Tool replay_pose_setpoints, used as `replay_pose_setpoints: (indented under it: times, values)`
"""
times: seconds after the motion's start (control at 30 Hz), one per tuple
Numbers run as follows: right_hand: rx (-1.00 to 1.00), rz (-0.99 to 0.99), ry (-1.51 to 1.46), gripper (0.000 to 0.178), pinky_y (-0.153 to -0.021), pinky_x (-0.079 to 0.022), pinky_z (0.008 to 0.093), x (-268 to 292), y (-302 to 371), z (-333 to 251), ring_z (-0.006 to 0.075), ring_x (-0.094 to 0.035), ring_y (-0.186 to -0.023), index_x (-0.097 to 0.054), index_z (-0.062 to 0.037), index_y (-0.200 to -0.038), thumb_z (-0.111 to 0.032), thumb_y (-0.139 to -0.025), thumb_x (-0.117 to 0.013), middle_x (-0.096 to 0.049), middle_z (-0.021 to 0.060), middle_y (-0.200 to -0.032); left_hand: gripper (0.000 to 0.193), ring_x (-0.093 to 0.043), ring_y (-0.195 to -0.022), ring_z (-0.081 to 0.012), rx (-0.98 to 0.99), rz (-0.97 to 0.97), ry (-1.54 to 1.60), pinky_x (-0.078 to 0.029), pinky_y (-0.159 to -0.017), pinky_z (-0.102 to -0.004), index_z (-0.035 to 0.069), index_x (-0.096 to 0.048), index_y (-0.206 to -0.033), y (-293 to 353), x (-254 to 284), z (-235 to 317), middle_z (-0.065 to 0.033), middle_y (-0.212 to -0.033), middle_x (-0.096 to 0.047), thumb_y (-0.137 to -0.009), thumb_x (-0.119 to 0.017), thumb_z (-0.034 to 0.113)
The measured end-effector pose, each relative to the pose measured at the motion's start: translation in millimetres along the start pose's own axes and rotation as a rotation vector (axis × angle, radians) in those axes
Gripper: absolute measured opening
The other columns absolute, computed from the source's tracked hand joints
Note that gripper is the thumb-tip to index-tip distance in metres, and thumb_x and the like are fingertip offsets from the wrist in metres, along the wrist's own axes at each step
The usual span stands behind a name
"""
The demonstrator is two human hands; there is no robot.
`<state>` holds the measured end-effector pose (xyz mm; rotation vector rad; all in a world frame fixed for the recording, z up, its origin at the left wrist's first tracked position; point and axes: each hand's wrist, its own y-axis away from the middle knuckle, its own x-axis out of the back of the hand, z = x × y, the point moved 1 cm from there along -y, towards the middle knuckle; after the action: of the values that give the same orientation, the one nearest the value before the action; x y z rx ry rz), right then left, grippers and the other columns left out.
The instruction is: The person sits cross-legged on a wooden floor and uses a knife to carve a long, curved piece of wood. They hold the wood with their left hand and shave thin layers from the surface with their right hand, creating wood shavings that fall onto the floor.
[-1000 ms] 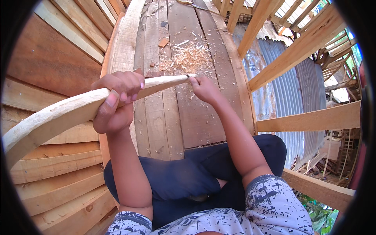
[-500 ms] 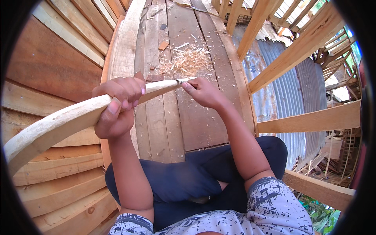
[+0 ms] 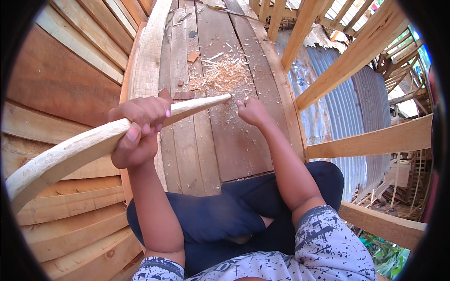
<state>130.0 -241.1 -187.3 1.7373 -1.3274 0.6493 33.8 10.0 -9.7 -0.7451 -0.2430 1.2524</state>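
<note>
left hand is wrapping its fingers tight around a pale curved wooden stick | stick tip is hovering over the plank floor | right hand is clenching just beside the tip, contents hidden | wood shavings are lying beyond

No packages, labels, signs or screens show anywhere in the head view.
</note>
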Motion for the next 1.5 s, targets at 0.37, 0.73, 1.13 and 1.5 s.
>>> replay_pose_setpoints:
  times: [0.37,0.73,1.13,1.5]
  values:
    - [0.202,-0.116,-0.186,0.045,-0.069,-0.05,0.0441,19.1,31.5,-57.7,0.0302,-0.063,-0.068,-0.07,0.0046,-0.095,-0.033,-0.102,-0.046,-0.065,0.0198,-0.074,0.02,-0.038,-0.065,-0.0157,0.012,0.017,-0.046,-0.037,-0.075,-0.0372,0.013,-0.045,-0.074,2.7,-1.2,3.7,-0.0003,-0.066,-0.04,-0.085,-0.055,0.027]
    - [0.25,-0.186,-0.351,0.048,-0.076,-0.05,0.0483,17.0,41.0,-70.0,0.0375,-0.067,-0.082,-0.068,0.0035,-0.09,-0.038,-0.101,-0.046,-0.068,0.0248,-0.084,0.019,-0.037,-0.067,-0.0147,0.009,0.075,-0.027,-0.036,-0.077,-0.0366,0.014,-0.043,-0.075,8.2,9.9,2.7,0.0003,-0.067,-0.037,-0.085,-0.054,0.027]
    - [0.166,-0.044,-0.414,0.05,-0.062,-0.044,0.0455,-21.8,-13.3,5.7,0.0288,-0.056,-0.058,-0.063,0.0047,-0.081,-0.037,-0.102,-0.046,-0.057,0.0161,-0.062,0.02,-0.038,-0.066,-0.0154,0.013,0.036,0.01,-0.036,-0.075,-0.0371,0.013,-0.045,-0.075,0.8,-2.6,-3.1,0.0,-0.066,-0.039,-0.085,-0.056,0.027]
    - [0.16,-0.018,-0.277,0.046,-0.071,-0.049,0.0482,-0.7,18.0,-34.4,0.0354,-0.065,-0.071,-0.067,0.005,-0.086,-0.032,-0.101,-0.045,-0.065,0.0243,-0.074,0.017,-0.041,-0.061,-0.0175,-0.029,0.069,0.023,-0.04,-0.073,-0.0383,0.008,-0.047,-0.073,4.4,2.7,-2.5,-0.0041,-0.063,-0.043,-0.082,-0.054,0.022]
